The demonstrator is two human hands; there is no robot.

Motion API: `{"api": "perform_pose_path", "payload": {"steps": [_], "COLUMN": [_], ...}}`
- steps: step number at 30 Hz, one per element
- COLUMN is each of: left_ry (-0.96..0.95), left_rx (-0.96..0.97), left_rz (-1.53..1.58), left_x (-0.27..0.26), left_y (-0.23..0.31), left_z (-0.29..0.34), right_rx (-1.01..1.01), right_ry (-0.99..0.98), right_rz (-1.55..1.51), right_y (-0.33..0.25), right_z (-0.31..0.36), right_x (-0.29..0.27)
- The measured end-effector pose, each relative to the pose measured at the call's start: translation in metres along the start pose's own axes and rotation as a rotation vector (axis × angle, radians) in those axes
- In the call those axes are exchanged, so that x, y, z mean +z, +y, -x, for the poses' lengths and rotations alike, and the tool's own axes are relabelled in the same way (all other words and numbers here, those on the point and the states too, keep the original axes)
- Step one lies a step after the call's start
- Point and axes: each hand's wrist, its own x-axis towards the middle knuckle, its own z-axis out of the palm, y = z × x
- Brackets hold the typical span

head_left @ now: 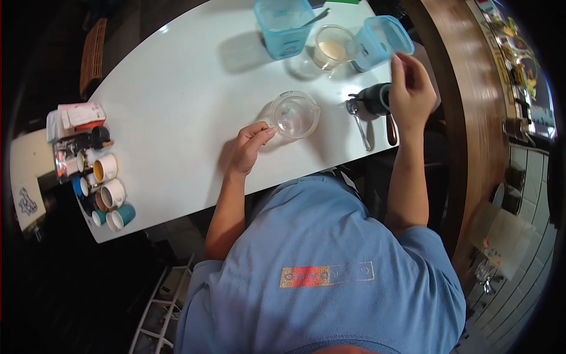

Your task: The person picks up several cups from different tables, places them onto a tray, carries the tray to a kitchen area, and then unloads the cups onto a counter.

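My left hand [253,144] is closed round the handle of a clear glass measuring jug [295,116], which looks empty over the white table. On the right, my right hand [411,88] is raised, its fingers curled and pressed together; whatever they hold, if anything, I cannot make out. Below and behind that hand sits a dark pot-like vessel [374,99], partly hidden, with a brown handle [391,131]. A metal spoon [360,127] lies beside it. Farther back, a clear cup [333,48] contains pale powder.
Two light-blue plastic tubs, a left one [285,29] with a utensil [316,18] leaning out and a right one [377,44], stand at the far side of the white table [177,118]. Several mugs [113,193] crowd its left end. A wooden counter edge [457,76] runs along the right.
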Motion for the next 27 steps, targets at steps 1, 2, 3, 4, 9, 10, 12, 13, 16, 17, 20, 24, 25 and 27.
{"api": "perform_pose_path", "payload": {"steps": [1, 2, 3, 4, 9, 10, 12, 13, 16, 17, 20, 24, 25, 27], "left_ry": [-0.003, -0.022, -0.03, -0.036, -0.049, -0.053, -0.06, -0.053, -0.07, -0.071, -0.05, -0.045, -0.045, -0.02], "left_rx": [-0.025, -0.029, -0.041, -0.052, -0.096, -0.096, -0.104, -0.109, -0.114, -0.114, -0.103, -0.107, -0.109, -0.103], "left_rz": [-0.011, -0.017, -0.036, -0.057, -0.041, -0.03, -0.049, -0.057, -0.044, -0.046, -0.033, -0.046, -0.053, -0.052], "left_x": [0.005, 0.009, 0.013, 0.016, 0.031, 0.033, 0.036, 0.038, 0.04, 0.042, 0.047, 0.052, 0.052, 0.057], "left_y": [0.002, 0.004, 0.006, 0.008, 0.008, 0.007, 0.004, 0.003, 0.001, 0.0, -0.001, -0.002, -0.002, -0.002], "left_z": [-0.005, -0.009, -0.012, -0.015, -0.025, -0.026, -0.027, -0.028, -0.03, -0.031, -0.032, -0.03, -0.028, -0.025], "right_rx": [0.018, 0.068, 0.118, 0.174, 0.596, 0.754, 0.887, 0.959, 1.084, 1.084, 1.041, 0.993, 0.989, 0.969], "right_ry": [0.073, 0.133, 0.193, 0.191, -0.041, -0.139, -0.22, -0.237, -0.241, -0.24, -0.214, -0.156, -0.14, -0.155], "right_rz": [0.031, 0.077, 0.121, 0.195, 0.223, 0.059, -0.133, -0.235, -0.592, -0.594, -0.587, -0.554, -0.572, -0.56], "right_y": [0.006, 0.012, 0.017, 0.018, 0.053, 0.046, 0.051, 0.047, 0.058, 0.059, 0.062, 0.066, 0.065, 0.059], "right_z": [0.009, 0.021, 0.034, 0.047, 0.096, 0.095, 0.099, 0.097, 0.099, 0.099, 0.1, 0.098, 0.099, 0.098], "right_x": [-0.016, -0.03, -0.041, -0.05, -0.072, -0.071, -0.065, -0.061, -0.059, -0.058, -0.054, -0.058, -0.059, -0.067]}}
